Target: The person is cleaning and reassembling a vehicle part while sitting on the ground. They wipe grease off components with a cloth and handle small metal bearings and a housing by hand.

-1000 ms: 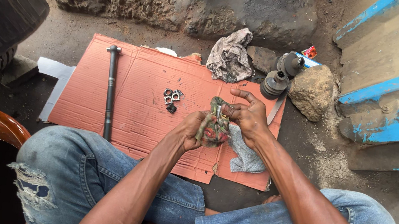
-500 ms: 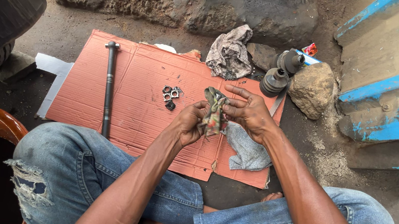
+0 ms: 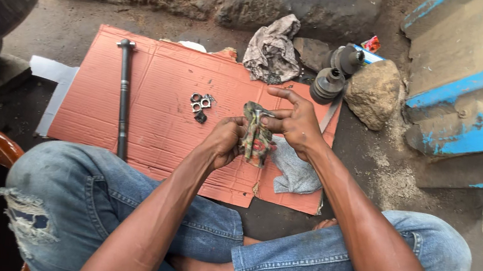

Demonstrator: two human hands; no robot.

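Colours on the ground in front of me

I see a salmon-red corrugated cardboard sheet (image 3: pixel 156 117), a patterned rag (image 3: pixel 256 136) with what looks like green and red, a grey crumpled cloth (image 3: pixel 274 49), and blue-painted metal panels (image 3: pixel 480 93).

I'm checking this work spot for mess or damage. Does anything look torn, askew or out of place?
The jeans are ripped and frayed at the left knee. A crumpled rag lies bunched at the far edge of the cardboard sheet. Otherwise the metal rod and small rings lie tidy on it.
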